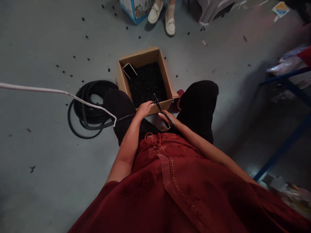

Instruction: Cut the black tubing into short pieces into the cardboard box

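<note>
My left hand (pixel 144 109) is closed around the end of a black rubber strip (pixel 126 117), which runs left across my knee to a coil of the same strip (pixel 85 111) on the floor. In my right hand (pixel 170 119) is a pair of scissors (pixel 158 104), its blades pointing up beside my left fingers. Whether the blades touch the strip I cannot tell. Just beyond both hands stands an open cardboard box (pixel 138 57), holding a heap of small black pieces (pixel 148 81). A phone (pixel 130 71) leans inside its left wall.
A white cable (pixel 60 92) hangs across the left side. Opposite me are another person's white shoes (pixel 170 26), beside a blue patterned box (pixel 136 11) and a plastic stool (pixel 211 9). Small black bits lie scattered on the floor. A blue metal frame (pixel 284 145) stands at right.
</note>
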The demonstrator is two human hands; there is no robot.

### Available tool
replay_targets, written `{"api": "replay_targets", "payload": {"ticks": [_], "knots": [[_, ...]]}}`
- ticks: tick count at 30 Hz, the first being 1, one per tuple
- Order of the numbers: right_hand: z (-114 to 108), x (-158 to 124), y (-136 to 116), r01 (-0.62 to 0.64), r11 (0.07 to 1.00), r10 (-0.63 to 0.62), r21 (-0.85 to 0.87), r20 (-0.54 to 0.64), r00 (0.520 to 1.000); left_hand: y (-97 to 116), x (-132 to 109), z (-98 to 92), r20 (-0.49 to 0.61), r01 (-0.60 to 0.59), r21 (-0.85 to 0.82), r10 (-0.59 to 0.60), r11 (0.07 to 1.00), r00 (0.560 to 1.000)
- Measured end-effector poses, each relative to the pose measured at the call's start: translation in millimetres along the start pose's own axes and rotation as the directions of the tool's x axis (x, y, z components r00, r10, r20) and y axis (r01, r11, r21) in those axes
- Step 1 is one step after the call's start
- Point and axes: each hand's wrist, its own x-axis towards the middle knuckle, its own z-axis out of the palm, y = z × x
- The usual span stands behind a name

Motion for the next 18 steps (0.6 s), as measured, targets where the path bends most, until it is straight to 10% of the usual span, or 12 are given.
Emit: {"api": "replay_targets", "payload": {"ticks": [18], "knots": [[-1.1, -2.3, -8.6, -0.028, 0.997, 0.028, -0.07, 0.0, 1.0, 2.6, -2.6, -3.6, 0.078, 0.015, -0.011, -0.014, 1.0, 0.997]]}}
